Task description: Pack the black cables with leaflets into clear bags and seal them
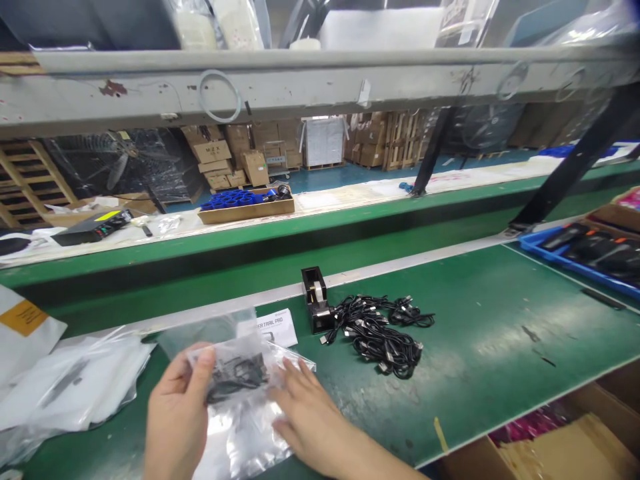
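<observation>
My left hand (181,400) pinches a clear plastic bag (235,348) between thumb and fingers. Through the film a dark coiled cable (240,375) shows, slightly blurred. Against the bag's right side lies my right hand (310,413), fingers stretched and a little apart. Below the hands, other shiny clear plastic bags (245,433) rest on the green bench. A white printed leaflet (278,328) lies just behind the bag, partly covered. Beyond my right hand are a pile of black cables (383,337) and a black tape dispenser (316,303).
A stack of clear bags (75,380) lies at the left. A blue tray (585,257) with black items stands far right. Along the back ledge are a cardboard tray (247,210) with blue parts and a black box (93,227). Open cartons (565,447) sit below the bench's front edge.
</observation>
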{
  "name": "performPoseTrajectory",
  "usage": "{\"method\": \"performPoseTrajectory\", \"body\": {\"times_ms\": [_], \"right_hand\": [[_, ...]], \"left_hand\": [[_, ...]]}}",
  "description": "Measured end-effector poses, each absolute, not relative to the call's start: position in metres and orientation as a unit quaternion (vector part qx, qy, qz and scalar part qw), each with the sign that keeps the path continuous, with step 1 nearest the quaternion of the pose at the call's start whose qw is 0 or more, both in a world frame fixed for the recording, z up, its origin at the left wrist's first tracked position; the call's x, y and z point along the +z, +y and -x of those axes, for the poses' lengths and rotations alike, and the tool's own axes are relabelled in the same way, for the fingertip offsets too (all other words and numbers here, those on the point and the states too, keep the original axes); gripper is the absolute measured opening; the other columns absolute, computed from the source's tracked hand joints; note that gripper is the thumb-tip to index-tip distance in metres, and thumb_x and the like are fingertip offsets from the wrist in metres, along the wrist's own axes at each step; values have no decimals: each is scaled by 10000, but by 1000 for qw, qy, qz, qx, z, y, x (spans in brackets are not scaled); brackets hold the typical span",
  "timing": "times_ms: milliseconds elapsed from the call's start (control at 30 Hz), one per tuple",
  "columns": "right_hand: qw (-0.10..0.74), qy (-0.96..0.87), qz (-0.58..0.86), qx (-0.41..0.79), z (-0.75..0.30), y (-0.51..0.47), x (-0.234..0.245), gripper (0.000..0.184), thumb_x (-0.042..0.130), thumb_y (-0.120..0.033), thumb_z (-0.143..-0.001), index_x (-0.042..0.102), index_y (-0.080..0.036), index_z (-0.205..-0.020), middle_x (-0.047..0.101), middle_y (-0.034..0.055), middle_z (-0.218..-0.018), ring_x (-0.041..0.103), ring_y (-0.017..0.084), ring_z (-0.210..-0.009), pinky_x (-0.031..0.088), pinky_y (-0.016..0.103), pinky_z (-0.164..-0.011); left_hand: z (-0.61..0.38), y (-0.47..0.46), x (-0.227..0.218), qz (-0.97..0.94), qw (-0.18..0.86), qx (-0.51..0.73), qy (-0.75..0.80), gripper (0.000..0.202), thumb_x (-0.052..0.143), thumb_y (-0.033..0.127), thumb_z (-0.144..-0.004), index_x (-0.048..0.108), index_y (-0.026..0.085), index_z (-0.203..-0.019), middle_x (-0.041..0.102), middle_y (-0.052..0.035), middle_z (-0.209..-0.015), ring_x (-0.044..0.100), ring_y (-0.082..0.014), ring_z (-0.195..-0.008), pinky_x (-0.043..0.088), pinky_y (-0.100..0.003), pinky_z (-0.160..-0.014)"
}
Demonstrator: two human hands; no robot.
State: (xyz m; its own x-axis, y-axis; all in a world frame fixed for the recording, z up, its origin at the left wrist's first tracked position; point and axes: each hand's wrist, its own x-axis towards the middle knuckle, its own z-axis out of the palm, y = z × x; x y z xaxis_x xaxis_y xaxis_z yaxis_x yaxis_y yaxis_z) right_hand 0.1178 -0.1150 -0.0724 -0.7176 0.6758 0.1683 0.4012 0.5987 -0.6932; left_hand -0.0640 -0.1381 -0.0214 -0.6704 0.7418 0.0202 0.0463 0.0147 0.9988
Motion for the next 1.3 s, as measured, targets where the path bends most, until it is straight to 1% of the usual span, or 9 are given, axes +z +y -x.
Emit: {"method": "performPoseTrajectory", "body": {"times_ms": [133, 267, 433, 500, 667, 833, 1067, 1167, 1300], "right_hand": [[367, -711, 386, 459, -131, -101, -48, 398, 490, -142, -781, 453, -214, -1171, 501, 69, -1211, 451, 174, -1128, 330, 364, -993], [366, -645, 334, 582, -142, -88, -30, 395, 619, -212, -713, 520, -195, -1096, 599, 51, -1043, 546, 167, -972, 401, 337, -906], [396, -652, 369, 531, -137, -85, -23, 127, 639, -273, -709, 649, -168, -779, 645, 19, -803, 583, 158, -789, 433, 289, -766], [413, -633, 373, 539, -135, -85, -26, 181, 572, -306, -767, 652, -157, -703, 646, 22, -740, 583, 151, -741, 434, 276, -721], [416, -569, 330, 628, -134, -81, -35, 280, 560, -341, -776, 615, -182, -1000, 653, 38, -843, 583, 152, -795, 444, 288, -739], [370, -674, 347, 537, -141, -72, -31, 153, 561, -179, -750, 696, -196, -821, 635, 16, -790, 566, 129, -725, 437, 251, -678], [369, -742, 309, 466, -149, -66, -34, 403, 434, 36, -677, 710, -231, -800, 633, -5, -807, 577, 107, -775, 433, 219, -713], [369, -770, 289, 432, -150, -67, -40, 403, 436, 31, -681, 710, -246, -785, 621, -4, -844, 574, 109, -790, 435, 222, -715], [419, -744, 342, 392, -157, -60, -42, 320, 404, -87, -795, 662, -235, -912, 622, 11, -884, 579, 118, -767, 444, 249, -719]], "left_hand": [[47, -141, -41, -249, 415, 616, 621, 453, 686, 451, -614, 588, 212, -986, 676, 4, -768, 618, -180, -778, 488, -233, -621], [35, -145, -51, -279, 452, 579, 619, 469, 681, 457, -612, 608, 203, -1000, 691, -18, -817, 623, -201, -793, 497, -249, -628], [26, -145, -47, -279, 417, 586, 637, 465, 658, 557, -563, 682, 177, -831, 697, -33, -765, 629, -233, -769, 510, -287, -646], [24, -145, -49, -267, 427, 592, 630, 478, 650, 577, -555, 686, 175, -812, 695, -32, -759, 625, -231, -754, 512, -281, -615], [25, -144, -55, -277, 417, 576, 646, 526, 618, 611, -563, 682, 174, -848, 692, -45, -807, 616, -238, -781, 509, -282, -609], [42, -140, -51, -343, 383, 502, 695, 419, 694, 513, -535, 683, 205, -820, 685, -47, -923, 579, -239, -918, 468, -295, -792], [39, -137, -39, -304, 490, 569, 586, 481, 515, 597, -670, 576, 248, -994, 678, -38, -990, 585, -230, -957, 462, -297, -784], [28, -133, -37, -317, 480, 536, 618, 545, 574, 596, -626, 542, 246, -1044, 692, -23, -893, 615, -213, -838, 466, -284, -722], [27, -131, -46, -359, 446, 477, 667, 349, 676, 469, -599, 624, 197, -811, 680, -12, -764, 594, -194, -803, 435, -249, -728]]}}
